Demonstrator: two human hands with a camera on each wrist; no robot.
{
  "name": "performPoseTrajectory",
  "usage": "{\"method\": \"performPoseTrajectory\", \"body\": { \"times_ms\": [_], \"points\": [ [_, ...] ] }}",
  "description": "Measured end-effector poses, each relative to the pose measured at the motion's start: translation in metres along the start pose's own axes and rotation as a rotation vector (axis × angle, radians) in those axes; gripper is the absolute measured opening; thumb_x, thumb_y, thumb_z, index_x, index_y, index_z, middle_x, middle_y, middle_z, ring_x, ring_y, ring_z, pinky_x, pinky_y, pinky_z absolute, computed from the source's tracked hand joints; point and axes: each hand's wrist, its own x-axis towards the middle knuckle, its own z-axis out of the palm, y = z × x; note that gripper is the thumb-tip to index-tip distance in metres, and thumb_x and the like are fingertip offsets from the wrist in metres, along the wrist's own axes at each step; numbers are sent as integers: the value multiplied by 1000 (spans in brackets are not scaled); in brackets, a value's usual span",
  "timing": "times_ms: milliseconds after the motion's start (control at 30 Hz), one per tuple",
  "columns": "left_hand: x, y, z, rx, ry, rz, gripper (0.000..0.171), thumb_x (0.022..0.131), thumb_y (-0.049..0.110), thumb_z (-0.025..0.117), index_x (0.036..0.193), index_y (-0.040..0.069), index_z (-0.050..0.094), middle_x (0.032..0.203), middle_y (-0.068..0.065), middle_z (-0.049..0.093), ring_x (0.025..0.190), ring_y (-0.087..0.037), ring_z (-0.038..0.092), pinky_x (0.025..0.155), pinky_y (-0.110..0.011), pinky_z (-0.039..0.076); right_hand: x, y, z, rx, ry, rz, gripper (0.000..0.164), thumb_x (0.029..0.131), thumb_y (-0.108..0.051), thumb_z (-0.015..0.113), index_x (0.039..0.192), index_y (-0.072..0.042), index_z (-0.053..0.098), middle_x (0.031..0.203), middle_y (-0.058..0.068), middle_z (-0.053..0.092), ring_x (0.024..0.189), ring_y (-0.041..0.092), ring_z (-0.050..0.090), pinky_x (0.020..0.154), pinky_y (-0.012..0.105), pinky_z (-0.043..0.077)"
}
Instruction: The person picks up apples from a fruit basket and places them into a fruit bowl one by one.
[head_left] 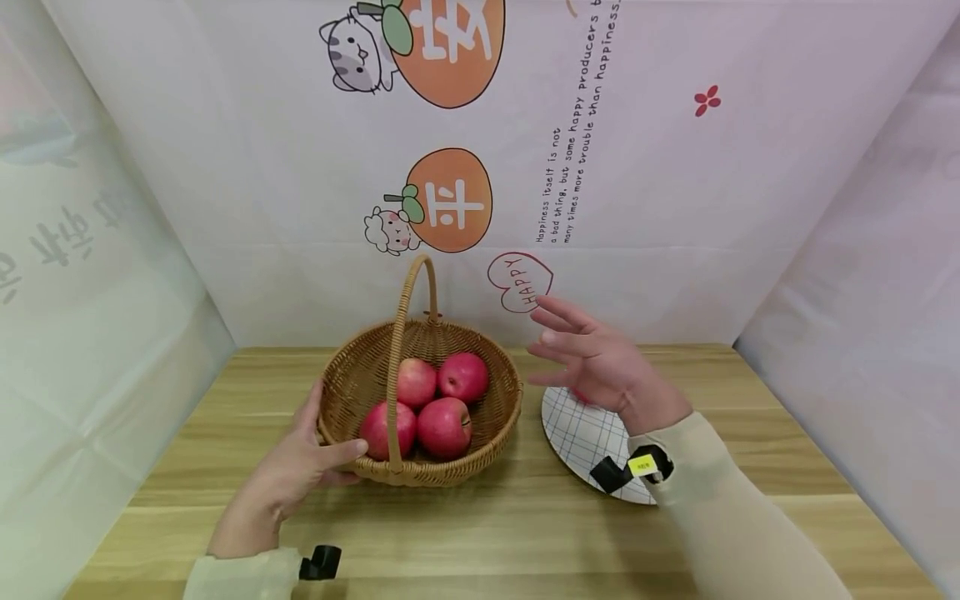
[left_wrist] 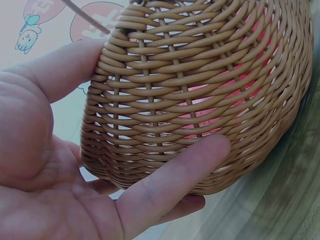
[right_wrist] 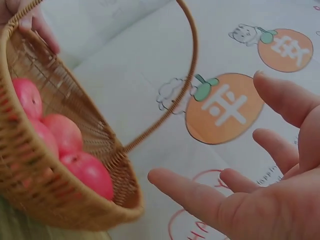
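A wicker basket [head_left: 480,454] with a tall hooped handle holds several red apples [head_left: 444,427]. My left hand [head_left: 303,462] grips the basket's left side, thumb over the rim and fingers against the outer weave. In the left wrist view, the fingers [left_wrist: 175,177] lie along the woven wall, with red showing through the gaps. To the right of the basket, my right hand [head_left: 600,358] hovers with fingers spread and holds nothing. Below it is a round white plate [head_left: 577,437] with a grid pattern. A bit of a red thing shows on the plate, mostly hidden by that hand.
The wood-grain table [head_left: 480,542] runs back to a white printed cloth [head_left: 637,208] hanging behind it. More pale cloth hangs at the left [head_left: 90,275] and right sides. The basket's handle [head_left: 397,358] arches above the apples.
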Motion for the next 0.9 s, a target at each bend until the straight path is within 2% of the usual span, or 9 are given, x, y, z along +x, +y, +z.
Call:
{"method": "performPoseTrajectory", "body": {
  "times_ms": [167,433,567,700,900],
  "points": [
    [0,1,0,11,-7,6,120,88,-3,73,157,38,-16,158,-14,-30,130,-57,34,78,-56,54,6,11,14,3,-11,20,64,98,0,57,156,-19,36,159,8,23,139,44,26,95,69,37],
    [0,3,3,47,-1,-2,121,87,-1,74,157,36,-18,158,-15,-30,123,-52,45,78,-53,55,15,30,30,-100,-12,85,64,97,-2,61,155,-18,38,158,7,27,140,38,27,95,65,40],
    [0,4,4,82,8,-9,121,88,0,75,157,35,-18,158,-16,-30,101,-46,62,76,-50,56,19,37,33,-133,1,114,63,96,-2,62,153,-19,42,159,9,25,143,36,22,98,69,34],
    [0,5,5,109,11,-11,122,87,1,76,156,38,-18,158,-17,-29,80,-41,68,74,-49,56,23,46,32,-151,15,146,62,95,-1,65,151,-18,45,159,11,27,143,37,23,98,70,33],
    [-2,6,6,146,-1,-11,124,86,5,79,155,42,-17,160,-14,-26,78,-42,67,77,-51,55,28,63,30,-234,-30,202,67,92,-1,69,152,-17,44,156,16,31,140,40,30,97,65,39]
  ]
}}
